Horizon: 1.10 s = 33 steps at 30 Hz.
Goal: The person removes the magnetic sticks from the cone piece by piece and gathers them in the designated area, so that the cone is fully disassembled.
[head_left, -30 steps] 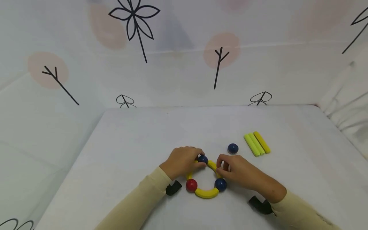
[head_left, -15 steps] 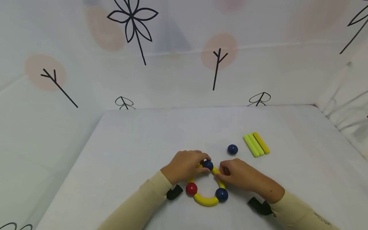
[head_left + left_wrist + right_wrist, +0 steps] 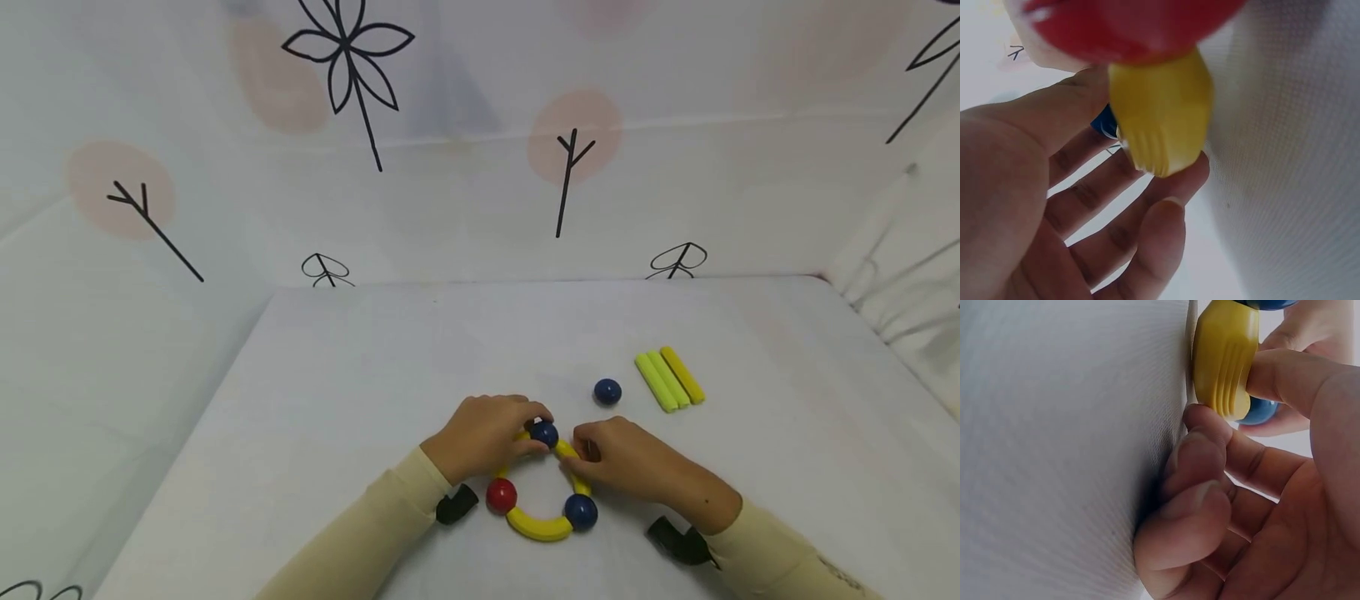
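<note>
Balls and curved yellow rods form a ring on the table in the head view. My left hand (image 3: pixel 487 437) pinches the blue ball (image 3: pixel 544 433) at its far side between thumb and fingers. The curved yellow rod (image 3: pixel 523 435) on the left is partly hidden by that hand; in the left wrist view it meets the red ball (image 3: pixel 1135 25). My right hand (image 3: pixel 626 457) pinches the right-hand curved rod (image 3: pixel 582 485), its thumb on the inner side. Another blue ball (image 3: pixel 581 512) and a third curved rod (image 3: pixel 538 527) make up the near side, with the red ball (image 3: pixel 501 496) at left.
Beyond the right hand lies a loose blue ball (image 3: pixel 607 392). To its right, two yellow-green sticks (image 3: pixel 657 381) and a yellow stick (image 3: pixel 682 375) lie side by side. A dark wrist-worn piece (image 3: pixel 681 542) sits under each forearm. White patterned cloth surrounds the white table (image 3: pixel 360 358).
The ring has shifted slightly nearer, its far blue ball moving right with the left hand. My right thumb has settled on the right-hand curved rod. The loose ball and sticks stay put.
</note>
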Tool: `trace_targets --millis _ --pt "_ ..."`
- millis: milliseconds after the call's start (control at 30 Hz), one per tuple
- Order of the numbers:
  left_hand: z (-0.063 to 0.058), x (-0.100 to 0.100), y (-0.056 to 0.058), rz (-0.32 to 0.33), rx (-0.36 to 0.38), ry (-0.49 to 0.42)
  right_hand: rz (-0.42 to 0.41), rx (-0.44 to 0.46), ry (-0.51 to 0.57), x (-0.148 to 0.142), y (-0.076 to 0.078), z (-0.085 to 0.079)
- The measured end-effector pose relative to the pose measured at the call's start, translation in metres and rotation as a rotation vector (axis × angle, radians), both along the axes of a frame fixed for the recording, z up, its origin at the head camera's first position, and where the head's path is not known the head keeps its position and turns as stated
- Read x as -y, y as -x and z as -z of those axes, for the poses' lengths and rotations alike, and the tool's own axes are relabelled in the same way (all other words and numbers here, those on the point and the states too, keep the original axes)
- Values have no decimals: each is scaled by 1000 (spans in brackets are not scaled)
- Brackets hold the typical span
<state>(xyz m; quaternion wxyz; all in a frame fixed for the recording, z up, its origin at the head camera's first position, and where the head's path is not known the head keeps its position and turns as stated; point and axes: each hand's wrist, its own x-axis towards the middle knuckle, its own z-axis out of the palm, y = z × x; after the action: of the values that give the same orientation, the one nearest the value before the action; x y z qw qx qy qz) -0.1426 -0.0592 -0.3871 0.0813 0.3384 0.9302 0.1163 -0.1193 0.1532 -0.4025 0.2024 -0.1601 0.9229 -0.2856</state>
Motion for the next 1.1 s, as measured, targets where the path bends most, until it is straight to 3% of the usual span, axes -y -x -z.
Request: trace_targets --millis 667,967,1100 --pt "4 0 2 4 43 -9 -5 11 -11 0 0 -1" --pt "3 1 2 -24 52 7 45 31 -64 0 -2 0" --pt "4 2 3 -21 48 9 53 -1 -113 -2 -5 -1"
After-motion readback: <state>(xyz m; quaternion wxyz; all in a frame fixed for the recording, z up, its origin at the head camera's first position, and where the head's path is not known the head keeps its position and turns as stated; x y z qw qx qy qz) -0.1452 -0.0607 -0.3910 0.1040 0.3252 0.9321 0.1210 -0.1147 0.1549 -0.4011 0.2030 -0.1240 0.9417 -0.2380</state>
